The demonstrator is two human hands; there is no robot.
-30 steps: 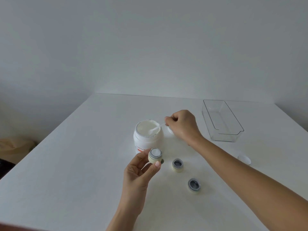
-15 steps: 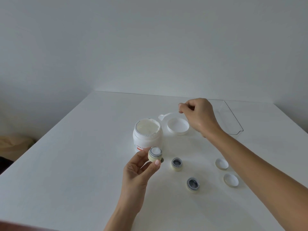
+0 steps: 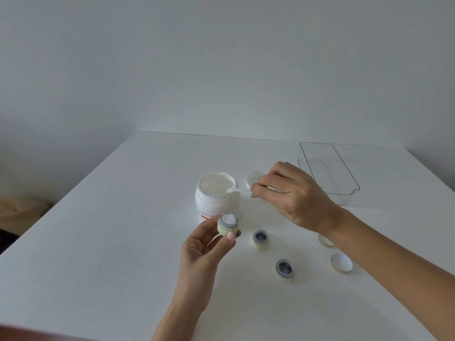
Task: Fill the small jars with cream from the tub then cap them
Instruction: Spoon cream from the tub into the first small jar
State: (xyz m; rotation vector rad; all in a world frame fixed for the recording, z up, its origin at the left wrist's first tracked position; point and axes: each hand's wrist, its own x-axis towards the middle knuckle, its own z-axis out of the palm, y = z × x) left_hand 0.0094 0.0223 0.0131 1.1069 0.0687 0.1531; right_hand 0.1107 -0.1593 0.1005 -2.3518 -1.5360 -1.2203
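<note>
An open white cream tub (image 3: 216, 195) stands mid-table. My right hand (image 3: 290, 193) pinches a small white spatula (image 3: 237, 190) whose tip reaches into the tub at its right rim. In front of the tub my left hand (image 3: 206, 249) holds a small pale-yellow jar (image 3: 228, 223) upright, white cream showing inside it. Two more small jars (image 3: 261, 239) (image 3: 284, 269) stand open on the table with dark insides. Two small white caps (image 3: 341, 262) (image 3: 323, 241) lie to the right, one partly hidden by my right forearm.
The tub's white lid (image 3: 253, 178) lies behind my right hand, mostly hidden. A clear plastic tray (image 3: 328, 172) stands at the back right. The white table (image 3: 110, 242) ends at a wall behind and drops off on the left.
My right hand came back left and down from above the tub lid, and the spatula tip now dips into the tub. My left hand kept the jar almost still.
</note>
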